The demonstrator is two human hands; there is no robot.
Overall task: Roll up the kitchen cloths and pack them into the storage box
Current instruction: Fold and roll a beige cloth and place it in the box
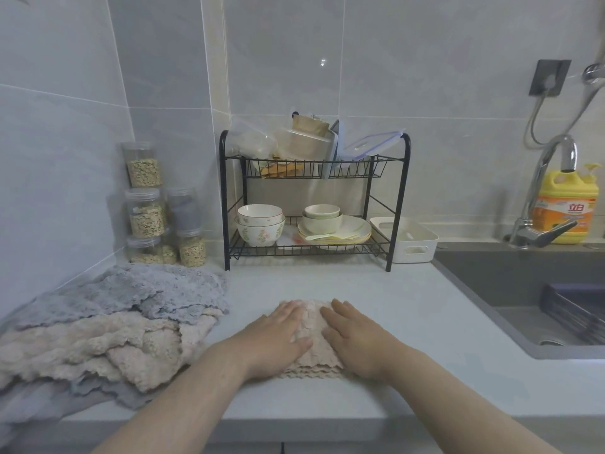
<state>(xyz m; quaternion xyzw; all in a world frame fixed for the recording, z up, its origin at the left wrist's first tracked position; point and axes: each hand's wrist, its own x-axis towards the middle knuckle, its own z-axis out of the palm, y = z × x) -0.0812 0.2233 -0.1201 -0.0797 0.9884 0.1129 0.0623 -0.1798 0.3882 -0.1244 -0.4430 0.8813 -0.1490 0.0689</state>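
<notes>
Both hands lie flat, fingers straight and gripping nothing, on a folded beige cloth (310, 322) near the front edge of the surface (409, 322). The left hand (278, 335) presses the cloth's left half and the right hand (353, 339) its right half, with a strip of cloth showing between them. The cloth's scalloped layered edge faces the person.

To the left, a loose pile (114, 326) of beige and grey cloths spreads over the surface, well apart from the folded one.

Further back, a black wire rack (224, 204) holds bowls and plates below and plastic containers above. The white box (409, 244) stands just right of the rack against the wall. Jars (145, 217) are stacked in the left corner. At the right are the sink (523, 280), a tap (543, 191) and a yellow bottle (566, 208).
</notes>
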